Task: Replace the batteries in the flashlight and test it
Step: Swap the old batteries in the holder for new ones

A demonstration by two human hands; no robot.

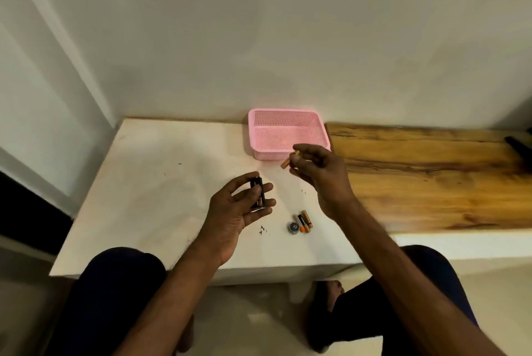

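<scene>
dark object [518, 146] cut off right, battery [285, 163] blurred

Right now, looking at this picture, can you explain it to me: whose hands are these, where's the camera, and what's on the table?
There is no machine: these are a person's two bare hands, filmed by one camera worn on the head, looking down. The left hand holds a black battery holder. The right hand pinches one battery in its fingers. On the white table lie loose batteries beside a small round cap. A pink basket stands behind, a wooden board to the right.
</scene>
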